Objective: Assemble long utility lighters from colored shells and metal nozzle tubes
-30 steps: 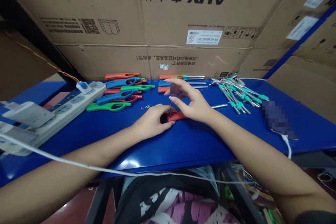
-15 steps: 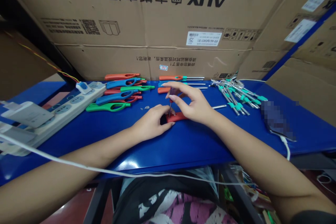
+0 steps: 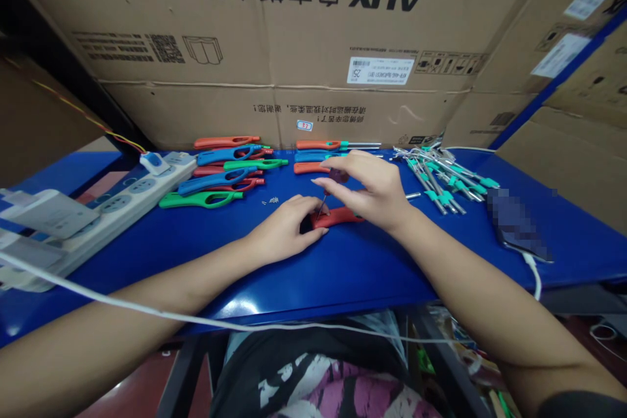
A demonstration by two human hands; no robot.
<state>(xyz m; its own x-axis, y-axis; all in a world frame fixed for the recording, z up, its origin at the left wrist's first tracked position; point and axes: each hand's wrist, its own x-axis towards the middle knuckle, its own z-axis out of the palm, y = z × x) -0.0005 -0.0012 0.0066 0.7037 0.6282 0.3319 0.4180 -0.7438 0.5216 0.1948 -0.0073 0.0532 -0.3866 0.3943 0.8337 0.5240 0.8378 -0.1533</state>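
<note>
While the right hand pinches the dark purple grip of a screwdriver between thumb and fingers, the left hand grasps the near end of a red lighter handle, thumb on one side and fingers on the other. The handle lies low over the blue tabletop, between the two hands and partly under the right one. The screwdriver's thin shaft leans, its tip at the end of the handle beside the left fingertips; whether it sits in a screw head is too small to tell. Beyond the right hand, a silver tube pokes out, apparently fitted to the same handle.

The step in hand looks like screw work at that end of the casing. Another turn would call for a straighter shaft, the tip seated, light downward pressure and a steady left hold; a leaning tip could slip toward the fingers.

Farther out, tiny pale pieces, perhaps screws, lie beyond the left hand, near stacked lighter handles in green, blue, red and orange. Lighters with silver tubes lie ahead, and teal-fitted tubes are heaped to the right.
</note>
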